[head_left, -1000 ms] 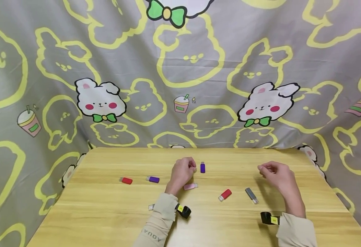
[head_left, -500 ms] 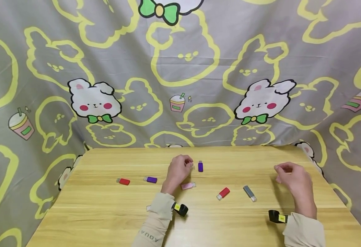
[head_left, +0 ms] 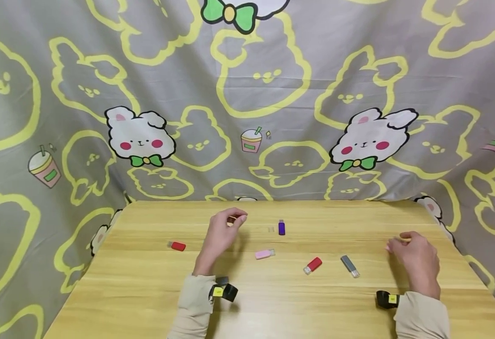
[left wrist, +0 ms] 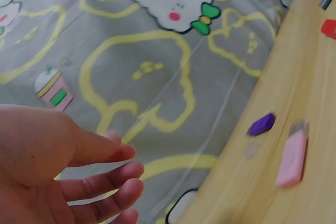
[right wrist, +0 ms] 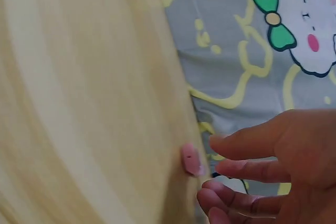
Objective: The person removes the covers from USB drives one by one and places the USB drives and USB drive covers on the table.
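My left hand [head_left: 222, 233] hovers above the far middle of the table, fingers loosely bent and holding nothing. A small clear cap [head_left: 271, 229] lies to its right, beside a purple USB stick [head_left: 282, 228]. Nearer the front is a pink USB stick [head_left: 265, 254]. My right hand [right wrist: 262, 166] is over the table's right side, thumb and fingers apart. A small pink piece [right wrist: 191, 159] shows just beyond its fingertips in the right wrist view. A grey USB stick [head_left: 350, 266] and a red USB stick [head_left: 313, 266] lie left of that hand.
Another red USB stick [head_left: 178, 246] lies at the left. A dark grey stick [head_left: 222, 280] is partly hidden by the left wrist. The wooden table [head_left: 298, 306] meets a patterned grey curtain [head_left: 290, 108] at the back and sides.
My left hand has let go of the clear cap and moved left, now covering the second purple stick. My right hand has shifted to the right, and a pink piece now shows at its fingertips.
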